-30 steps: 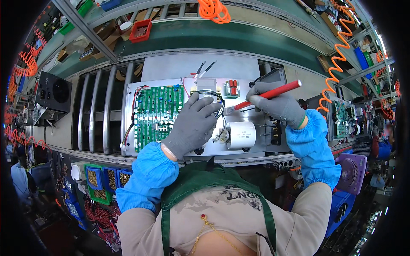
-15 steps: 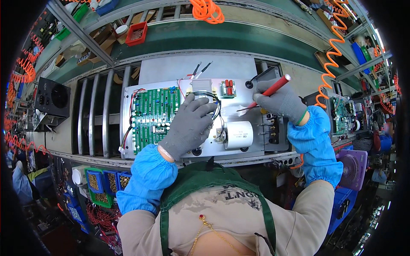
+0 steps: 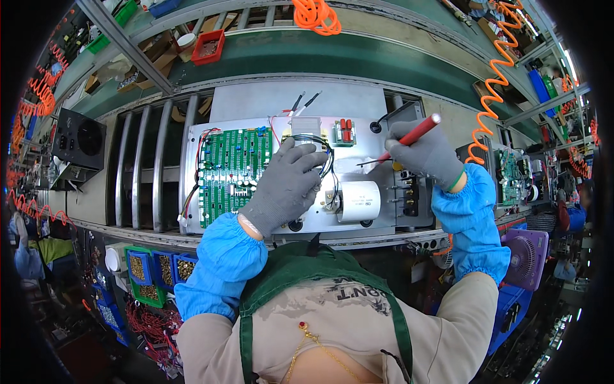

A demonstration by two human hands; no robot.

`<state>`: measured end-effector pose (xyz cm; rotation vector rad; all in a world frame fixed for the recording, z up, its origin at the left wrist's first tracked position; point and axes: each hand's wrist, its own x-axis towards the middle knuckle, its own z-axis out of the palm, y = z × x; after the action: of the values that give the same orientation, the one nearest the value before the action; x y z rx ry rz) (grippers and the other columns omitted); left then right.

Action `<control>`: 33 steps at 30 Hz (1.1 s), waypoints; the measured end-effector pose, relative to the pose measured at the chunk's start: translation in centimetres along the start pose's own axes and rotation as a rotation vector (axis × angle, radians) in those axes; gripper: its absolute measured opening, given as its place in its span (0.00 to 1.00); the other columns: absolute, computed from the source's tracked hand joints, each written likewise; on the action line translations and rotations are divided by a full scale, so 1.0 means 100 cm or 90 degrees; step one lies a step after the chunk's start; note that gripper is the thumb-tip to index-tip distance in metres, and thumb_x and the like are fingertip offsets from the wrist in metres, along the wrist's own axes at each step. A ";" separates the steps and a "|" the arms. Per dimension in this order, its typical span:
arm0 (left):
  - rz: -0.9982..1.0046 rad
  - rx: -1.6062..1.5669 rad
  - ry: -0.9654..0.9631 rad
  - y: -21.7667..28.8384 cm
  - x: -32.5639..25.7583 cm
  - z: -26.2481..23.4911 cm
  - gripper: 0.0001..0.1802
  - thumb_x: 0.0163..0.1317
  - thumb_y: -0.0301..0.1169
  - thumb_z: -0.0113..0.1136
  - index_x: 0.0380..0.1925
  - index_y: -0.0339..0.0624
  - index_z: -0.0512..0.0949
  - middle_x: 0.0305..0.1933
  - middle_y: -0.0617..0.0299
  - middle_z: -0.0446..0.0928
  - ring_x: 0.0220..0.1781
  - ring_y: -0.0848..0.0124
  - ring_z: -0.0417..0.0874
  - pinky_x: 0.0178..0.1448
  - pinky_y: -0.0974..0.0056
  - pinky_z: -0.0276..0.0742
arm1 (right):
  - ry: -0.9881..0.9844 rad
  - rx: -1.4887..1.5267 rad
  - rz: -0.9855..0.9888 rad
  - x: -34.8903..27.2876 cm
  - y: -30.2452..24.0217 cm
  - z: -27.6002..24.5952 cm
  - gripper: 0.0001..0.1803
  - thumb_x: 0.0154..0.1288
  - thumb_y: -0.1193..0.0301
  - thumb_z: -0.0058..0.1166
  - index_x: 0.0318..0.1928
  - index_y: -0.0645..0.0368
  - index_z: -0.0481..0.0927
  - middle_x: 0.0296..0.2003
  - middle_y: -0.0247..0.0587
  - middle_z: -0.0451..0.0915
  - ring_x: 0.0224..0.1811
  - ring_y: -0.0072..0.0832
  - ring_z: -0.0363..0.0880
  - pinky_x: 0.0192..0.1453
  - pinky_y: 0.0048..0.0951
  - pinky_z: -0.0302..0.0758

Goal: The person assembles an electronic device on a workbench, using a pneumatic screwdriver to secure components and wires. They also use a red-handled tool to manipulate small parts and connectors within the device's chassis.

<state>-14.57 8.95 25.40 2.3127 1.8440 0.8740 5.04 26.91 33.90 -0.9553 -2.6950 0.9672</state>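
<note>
My gloved left hand (image 3: 288,182) lies palm down, fingers spread, beside the green circuit board (image 3: 233,173). Its fingertips reach the dark wire bundle (image 3: 327,153) below a grey boxy component (image 3: 305,126); whether they press on the wires I cannot tell. Gloved too, my right hand (image 3: 425,153) is closed round a red-handled screwdriver (image 3: 416,133), held at a slant. Its thin dark tip points down-left over a whitish patch on the metal plate (image 3: 377,137). Near the tip are a white cylindrical capacitor (image 3: 360,201) and a small red-and-green part (image 3: 345,132).
Metal rollers (image 3: 139,169) lie left of the plate, with a black speaker-like box (image 3: 80,141) further left. A dark terminal block (image 3: 409,195) stands at the plate's right end. Bins of small brass parts (image 3: 144,272) sit below left; an orange coiled hose (image 3: 495,96) hangs at right.
The screwdriver and my right hand have shifted slightly right. My left hand stays nearly in place, and the whole view has moved a little.
</note>
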 end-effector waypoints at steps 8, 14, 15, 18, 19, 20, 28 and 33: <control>0.009 -0.002 0.028 -0.006 -0.002 0.001 0.11 0.41 0.25 0.64 0.28 0.41 0.77 0.50 0.61 0.74 0.57 0.59 0.71 0.66 0.47 0.61 | 0.024 -0.063 -0.072 0.002 0.019 0.009 0.06 0.56 0.71 0.52 0.28 0.60 0.78 0.18 0.36 0.73 0.21 0.23 0.72 0.27 0.26 0.70; -0.003 -0.061 0.144 -0.007 -0.006 0.022 0.09 0.41 0.26 0.58 0.27 0.39 0.81 0.47 0.56 0.73 0.55 0.59 0.71 0.60 0.51 0.64 | 0.273 0.527 0.065 -0.047 0.041 -0.027 0.15 0.67 0.65 0.48 0.46 0.63 0.76 0.27 0.32 0.73 0.26 0.15 0.68 0.31 0.19 0.69; -0.055 -0.046 0.066 0.000 -0.006 0.014 0.10 0.42 0.29 0.59 0.28 0.41 0.82 0.47 0.56 0.73 0.55 0.59 0.71 0.61 0.51 0.64 | 0.358 0.418 0.027 -0.045 0.023 -0.011 0.19 0.70 0.64 0.43 0.54 0.64 0.72 0.33 0.35 0.76 0.33 0.18 0.71 0.38 0.21 0.70; -0.073 -0.066 0.110 0.022 -0.024 -0.011 0.12 0.43 0.32 0.62 0.32 0.48 0.82 0.50 0.61 0.75 0.59 0.61 0.70 0.63 0.49 0.63 | 0.290 0.251 -0.135 -0.025 0.041 0.016 0.24 0.69 0.63 0.45 0.61 0.62 0.66 0.51 0.46 0.74 0.52 0.34 0.73 0.59 0.37 0.69; -0.042 -0.107 0.185 0.024 -0.032 -0.015 0.14 0.45 0.31 0.62 0.35 0.47 0.81 0.51 0.61 0.75 0.58 0.62 0.71 0.62 0.51 0.65 | 0.299 0.227 -0.141 -0.024 0.045 0.027 0.24 0.69 0.63 0.45 0.61 0.62 0.66 0.51 0.46 0.74 0.51 0.34 0.73 0.59 0.37 0.69; -0.007 -0.146 0.261 0.023 -0.043 -0.018 0.15 0.46 0.31 0.63 0.38 0.46 0.80 0.52 0.60 0.74 0.58 0.62 0.72 0.62 0.53 0.67 | 0.300 0.216 -0.142 -0.016 0.047 0.036 0.23 0.69 0.63 0.45 0.60 0.61 0.67 0.51 0.46 0.74 0.51 0.34 0.73 0.59 0.37 0.69; -0.793 -0.018 0.581 -0.007 -0.300 -0.042 0.12 0.57 0.27 0.55 0.42 0.42 0.78 0.43 0.52 0.78 0.46 0.57 0.79 0.50 0.60 0.75 | 0.303 0.115 -0.150 0.008 0.043 0.064 0.21 0.69 0.63 0.43 0.58 0.60 0.70 0.50 0.45 0.74 0.50 0.34 0.72 0.56 0.36 0.69; -1.457 0.277 0.383 -0.011 -0.532 -0.026 0.16 0.52 0.35 0.61 0.42 0.44 0.80 0.42 0.49 0.79 0.49 0.54 0.79 0.53 0.52 0.73 | 0.312 0.063 -0.149 0.010 0.044 0.057 0.20 0.69 0.63 0.43 0.56 0.60 0.72 0.49 0.44 0.73 0.49 0.34 0.72 0.55 0.36 0.69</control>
<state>-23.43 -40.06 6.39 -1.0157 2.9446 0.4736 4.78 27.12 26.67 -0.7214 -2.2615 0.7025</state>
